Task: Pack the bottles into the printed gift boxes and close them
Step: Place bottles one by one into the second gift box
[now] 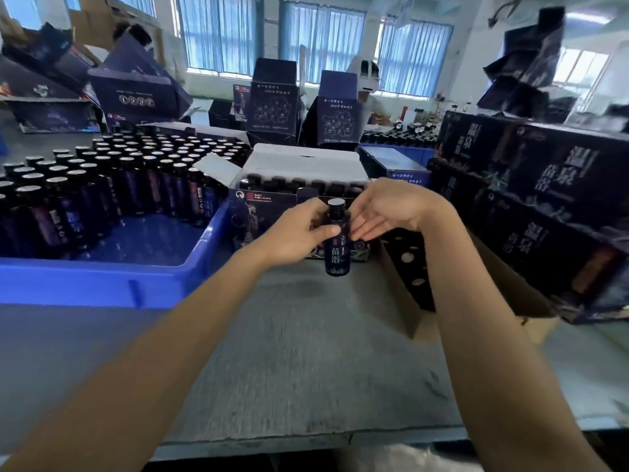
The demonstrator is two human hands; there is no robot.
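One small bottle (337,236) of dark glossy material, cylindrical, with a flat silver-topped cap and a printed label, is held upright above the grey, scuffed counter (306,352), just in front of the open gift box (265,219). It is gripped by the left hand (296,238), whose fingers (326,230) are curled round its body, with the thumb laid across the front. The right hand (391,209) is kept flat. Its fingers (367,229) are straight and only their tips touch the side of the bottle.

The gift box is made of cardboard, dark and printed outside, white on the inner flaps. One row of about six dark caps is seen inside it, near the front wall.

At the left a blue plastic crate (102,284) with smooth walls is placed. Its far part is filled with upright bottles of the same kind (102,185), too many to be counted, while the near part of its floor is bare.

At the right, closed dark gift boxes (544,172) with large pale characters are stacked. Below them a brown cardboard carton (398,287) is seen, and its dark contents cannot be told clearly.

Behind the open box two more printed boxes (272,107) are standing upright.
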